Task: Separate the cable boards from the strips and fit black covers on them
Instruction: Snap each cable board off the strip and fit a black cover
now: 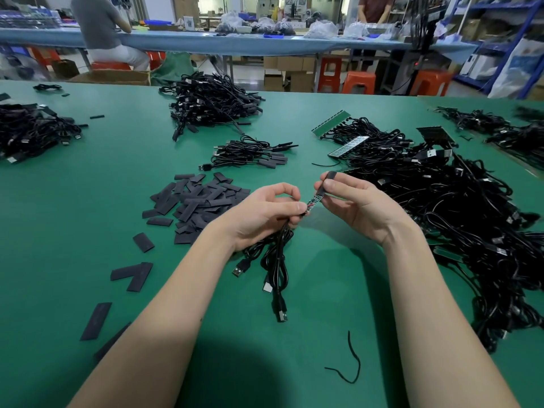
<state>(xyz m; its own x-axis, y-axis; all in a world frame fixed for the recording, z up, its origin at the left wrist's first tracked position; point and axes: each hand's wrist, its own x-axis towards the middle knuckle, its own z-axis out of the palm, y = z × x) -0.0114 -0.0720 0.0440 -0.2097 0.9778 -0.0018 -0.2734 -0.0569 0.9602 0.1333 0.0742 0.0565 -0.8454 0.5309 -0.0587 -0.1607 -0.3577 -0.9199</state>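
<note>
My left hand (265, 213) grips a bundle of black USB cables (276, 260) and pinches one cable just behind its small green board (314, 200). My right hand (353, 201) pinches a flat black cover (326, 185) whose lower end sits over the board's far tip. The rest of the board shows bare between the two hands. A loose pile of black covers (194, 201) lies left of my hands. On the right a big heap of cables (441, 207) still carries green board strips (331, 120).
Finished cables with covers lie in a small pile (250, 154) and a larger one (212, 104) behind my hands. More cable heaps sit at the far left (29, 134) and far right (500, 128). Stray covers (132, 275) and a wire scrap (350, 360) lie on the green table (73, 201).
</note>
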